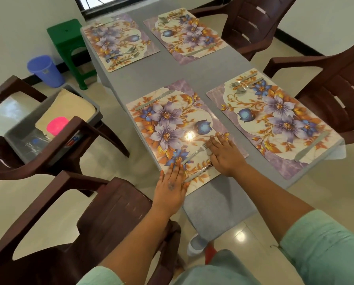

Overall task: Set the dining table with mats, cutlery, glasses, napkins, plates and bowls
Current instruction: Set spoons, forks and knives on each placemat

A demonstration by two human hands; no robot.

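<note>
Grey plastic tub (85, 103) sits on the chair at far left w/ a pink cup (58, 124) and tan cloths inside, probably our napkins; glasses may be in there too, can't tell. No readable writing anywhere; a red-blue logo on sth in the tub is too blurred.

Next, our left hand (171, 187) lies flat, fingers straight, pressing the near-left mat (172, 128) at the table's near-left edge; holding nothing. Mat looks thin, glossy, slippery, so we judge it slides easily and is best steadied w/ flat palms, lifted by an edge.

On it a fork (194, 154), a second piece by the near edge, a knife (154, 100) at the far end: stiff, light metal, take by the handle.

Our right hand (223, 156), fingers also straight, touches the fork's head, grip not closed on it.

Further right, the near-right mat (275, 120) is laid w/ cutlery, as are the two far mats.
</note>
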